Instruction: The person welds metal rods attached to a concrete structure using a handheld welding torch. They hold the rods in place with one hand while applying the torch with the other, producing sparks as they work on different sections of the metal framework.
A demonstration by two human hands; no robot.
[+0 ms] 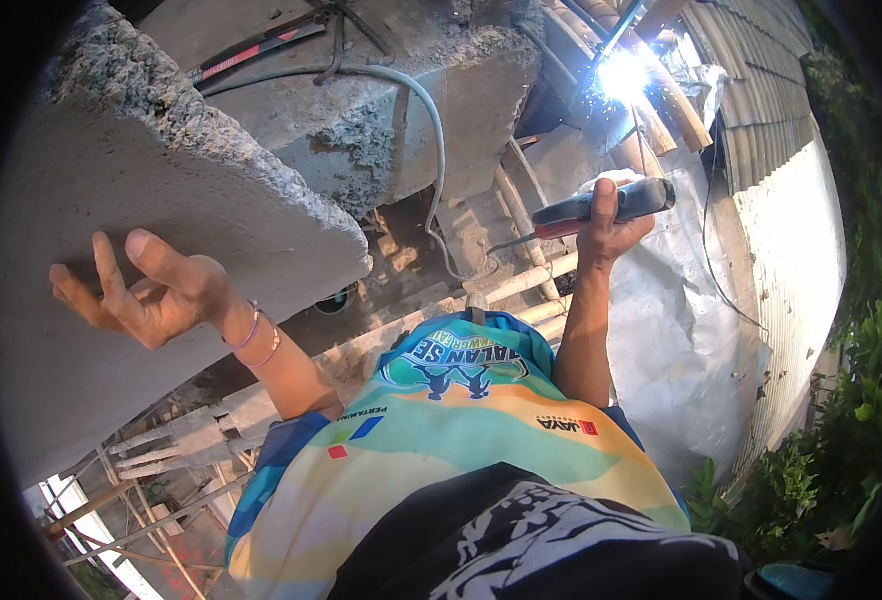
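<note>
My right hand (611, 232) is wrapped round a dark welding electrode holder (573, 212) with a reddish part on its underside. From it a thin electrode (640, 140) points up to a bright, sparking welding arc (621, 76). The glare hides the exact spot where the rod meets the metal. Round poles (673, 102) lie close beside the arc. My left hand (161, 292) is raised with its fingers apart and slightly bent, holding nothing. It is in front of the grey concrete slab (261, 215); I cannot tell whether it touches it.
A pale cable (439, 150) runs over the broken concrete (361, 130) and hangs down. Near it lies a red and black saw-like tool (261, 52). Corrugated roofing (761, 90) and crumpled sheet metal (676, 300) are on the right. Bamboo scaffolding (146, 520) stands far below, lower left.
</note>
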